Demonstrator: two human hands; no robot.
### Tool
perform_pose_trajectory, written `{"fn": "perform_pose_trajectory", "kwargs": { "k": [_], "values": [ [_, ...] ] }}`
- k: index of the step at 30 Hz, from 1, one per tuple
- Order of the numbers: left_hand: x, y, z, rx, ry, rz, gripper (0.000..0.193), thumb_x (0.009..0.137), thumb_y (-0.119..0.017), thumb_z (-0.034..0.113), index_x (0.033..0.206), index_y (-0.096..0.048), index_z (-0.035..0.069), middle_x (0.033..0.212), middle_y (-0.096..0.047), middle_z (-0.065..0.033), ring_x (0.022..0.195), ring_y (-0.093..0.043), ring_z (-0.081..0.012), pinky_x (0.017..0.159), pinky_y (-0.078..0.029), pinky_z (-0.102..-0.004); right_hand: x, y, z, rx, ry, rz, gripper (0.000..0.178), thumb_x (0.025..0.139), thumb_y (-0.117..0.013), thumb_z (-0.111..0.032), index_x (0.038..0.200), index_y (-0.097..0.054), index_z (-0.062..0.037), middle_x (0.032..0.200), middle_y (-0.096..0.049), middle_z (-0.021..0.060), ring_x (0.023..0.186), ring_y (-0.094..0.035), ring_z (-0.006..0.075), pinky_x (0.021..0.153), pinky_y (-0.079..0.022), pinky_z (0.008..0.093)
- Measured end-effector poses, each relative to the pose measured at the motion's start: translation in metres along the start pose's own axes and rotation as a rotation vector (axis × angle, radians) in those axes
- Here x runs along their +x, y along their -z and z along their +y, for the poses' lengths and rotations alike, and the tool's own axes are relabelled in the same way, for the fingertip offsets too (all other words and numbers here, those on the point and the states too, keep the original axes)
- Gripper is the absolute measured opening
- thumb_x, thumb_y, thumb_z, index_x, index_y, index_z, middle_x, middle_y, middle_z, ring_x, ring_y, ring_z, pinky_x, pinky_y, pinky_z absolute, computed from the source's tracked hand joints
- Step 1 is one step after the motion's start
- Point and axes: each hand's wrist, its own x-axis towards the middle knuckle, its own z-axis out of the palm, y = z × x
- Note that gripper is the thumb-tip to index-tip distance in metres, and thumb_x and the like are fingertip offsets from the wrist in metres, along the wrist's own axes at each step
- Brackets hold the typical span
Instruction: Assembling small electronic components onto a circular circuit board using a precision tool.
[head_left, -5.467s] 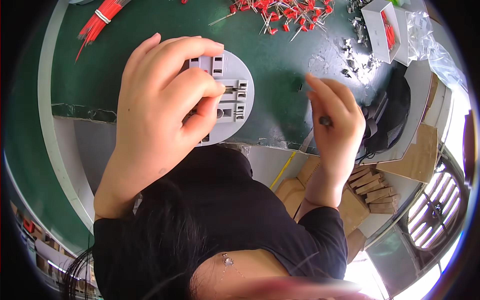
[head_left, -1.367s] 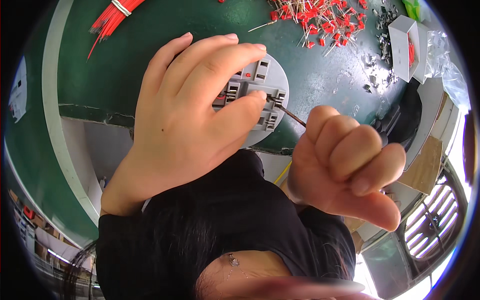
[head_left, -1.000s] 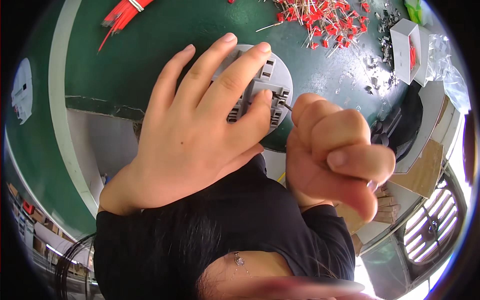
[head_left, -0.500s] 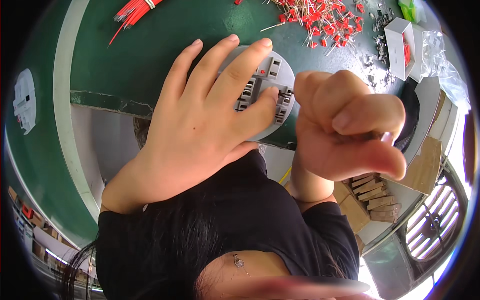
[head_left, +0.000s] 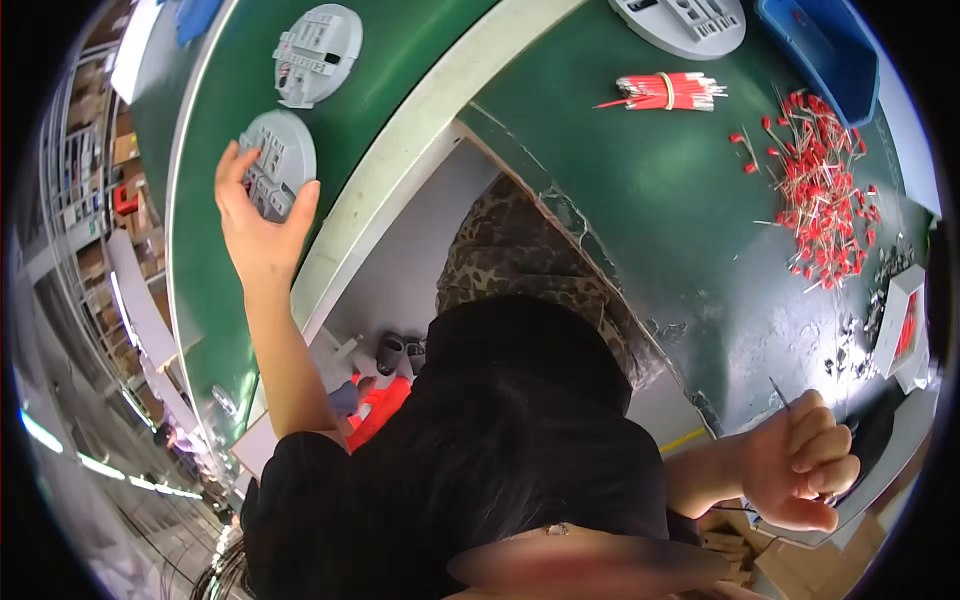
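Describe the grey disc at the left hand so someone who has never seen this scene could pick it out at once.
Past the pale rail, on the picture's left, runs a narrow green surface. On it lies the lower grey disc, topped with raised fittings, just below the upper grey disc in view. Only this one has the left hand over part of it.

A heap of red, wire-legged components (head_left: 815,190) lies on the surface (head_left: 640,190). Beyond the heap is a blue bin (head_left: 822,55); left of the heap, a banded bundle of red wires (head_left: 690,92); on the heap's near side, a white box (head_left: 890,322).
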Motion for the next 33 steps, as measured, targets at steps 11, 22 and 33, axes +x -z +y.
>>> {"fn": "perform_pose_trajectory", "kwargs": {
  "k": [11,22,33],
  "values": [
    [0.134,-0.042,0.050,-0.042,-0.153,-0.233,0.093,0.070,-0.087,0.040,0.145,-0.047,0.001,0.145,-0.049,-0.0241,0.132,-0.051,-0.0379,0.110,-0.041,-0.0441,-0.018,0.022,-0.023,-0.385,0.116,-0.084,0.052,0.097,-0.056,-0.059,0.083,-0.052,-0.0091,0.067,-0.036,-0.0025,0.059,-0.028,0.0096,0.061,-0.022,0.0315],
    [0.060,-0.095,0.269,-0.497,-1.154,-0.491,0.055,0.071,-0.081,0.023,0.124,-0.068,0.012,0.129,-0.062,-0.0104,0.117,-0.059,-0.0314,0.102,-0.046,-0.0441,-0.037,0.045,-0.035,-0.740,0.149,0.010,0.056,0.099,-0.052,-0.058,0.092,-0.058,-0.0025,0.069,-0.042,0.0012,0.059,-0.031,0.0119,0.056,-0.023,0.0313],
    [0.109,-0.141,0.287,-0.355,-1.463,-0.213,0.025,0.073,-0.074,0.003,0.097,-0.066,0.007,0.100,-0.066,-0.0043,0.092,-0.064,-0.0242,0.082,-0.053,-0.0355,0.007,0.070,-0.043,-1.676,-0.376,0.263,0.012,0.088,-0.074,-0.010,0.096,-0.070,-0.0010,0.080,-0.061,0.0048,0.061,-0.054,0.0105,0.057,-0.044,0.0267]
  ]
}}
